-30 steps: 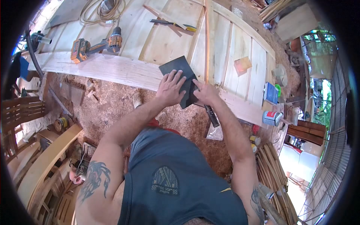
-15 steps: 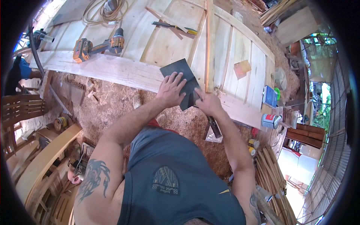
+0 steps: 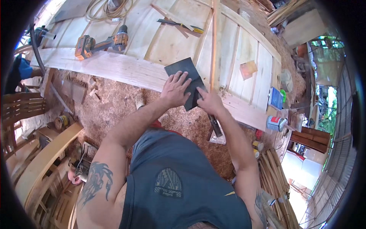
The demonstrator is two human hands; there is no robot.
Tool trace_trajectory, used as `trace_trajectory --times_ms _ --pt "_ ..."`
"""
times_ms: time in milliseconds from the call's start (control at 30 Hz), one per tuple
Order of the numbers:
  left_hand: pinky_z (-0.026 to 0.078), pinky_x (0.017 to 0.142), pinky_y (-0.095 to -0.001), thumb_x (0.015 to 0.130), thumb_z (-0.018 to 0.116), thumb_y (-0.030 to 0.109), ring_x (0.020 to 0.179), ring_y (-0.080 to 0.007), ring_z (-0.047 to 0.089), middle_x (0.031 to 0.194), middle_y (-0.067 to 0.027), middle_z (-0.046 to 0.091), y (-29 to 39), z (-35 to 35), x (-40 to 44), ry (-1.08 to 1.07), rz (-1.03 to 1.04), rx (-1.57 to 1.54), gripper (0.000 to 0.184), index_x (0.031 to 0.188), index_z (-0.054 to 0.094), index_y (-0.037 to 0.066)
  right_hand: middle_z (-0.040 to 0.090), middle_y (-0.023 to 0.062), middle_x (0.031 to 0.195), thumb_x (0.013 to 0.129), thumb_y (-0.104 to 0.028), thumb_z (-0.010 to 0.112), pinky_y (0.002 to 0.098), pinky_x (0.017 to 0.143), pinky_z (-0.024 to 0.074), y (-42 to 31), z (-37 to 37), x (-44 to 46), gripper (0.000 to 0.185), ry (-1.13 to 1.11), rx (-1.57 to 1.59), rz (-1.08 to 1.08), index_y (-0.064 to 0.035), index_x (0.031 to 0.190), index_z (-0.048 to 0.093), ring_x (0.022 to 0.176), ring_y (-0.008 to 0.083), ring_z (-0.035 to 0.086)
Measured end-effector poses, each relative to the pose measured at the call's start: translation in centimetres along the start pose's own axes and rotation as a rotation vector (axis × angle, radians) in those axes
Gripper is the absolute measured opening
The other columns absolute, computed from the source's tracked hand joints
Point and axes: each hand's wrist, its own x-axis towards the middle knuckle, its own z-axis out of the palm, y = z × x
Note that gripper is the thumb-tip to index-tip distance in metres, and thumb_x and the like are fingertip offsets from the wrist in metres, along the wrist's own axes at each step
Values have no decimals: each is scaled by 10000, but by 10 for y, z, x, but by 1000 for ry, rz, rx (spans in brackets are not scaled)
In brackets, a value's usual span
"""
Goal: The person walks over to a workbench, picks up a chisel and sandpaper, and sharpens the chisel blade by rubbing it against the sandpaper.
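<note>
A dark, flat rectangular sheet (image 3: 181, 66) lies across the front edge of the wooden panel (image 3: 126, 71). My left hand (image 3: 175, 89) rests on it, fingers spread and pressing flat. At the sheet's right side, my right hand (image 3: 209, 100) is closed round a dark-handled tool (image 3: 215, 126), whose handle sticks out below the palm. One finger of that hand is stretched onto the sheet. The tool's working end is hidden by the hand and the sheet.
On the panel are a cordless drill (image 3: 103, 42), a chisel-like tool (image 3: 179, 25), an orange square (image 3: 248, 70), a coiled hose (image 3: 110, 11), a blue box (image 3: 275, 98) and a can (image 3: 275, 123). A person's arm (image 3: 36, 72) shows at far left. Shavings cover the ground.
The view has shifted slightly. My right hand and the tool have moved a little against the sheet, while my left hand stays flat on it.
</note>
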Motion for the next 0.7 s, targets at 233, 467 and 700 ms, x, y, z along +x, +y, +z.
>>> trace_trajectory --times_ms 233,467,700 --pt "277 1249 -539 913 707 414 1527 -401 349 1643 -192 416 -1 3 -1 -25 2 2 673 1486 582 83 744 299 997 876 -346 589 553 911 573 9 4 -31 659 -56 -60 -33 -163 1509 581 957 467 729" --pt "277 1250 -531 914 707 401 1527 -391 349 1642 -190 416 0 1 1 -30 -6 10 662 1483 588 84 748 287 990 876 -350 578 547 896 580 -11 -23 10 672 7 -3 35 -159 1520 577 924 468 733" --pt "292 1239 -525 914 691 407 1511 -413 373 1620 -213 446 0 1 2 10 16 -6 650 1458 606 63 750 281 984 880 -349 587 545 879 580 -4 0 -9 660 -6 -53 14 -144 1507 586 925 453 736"
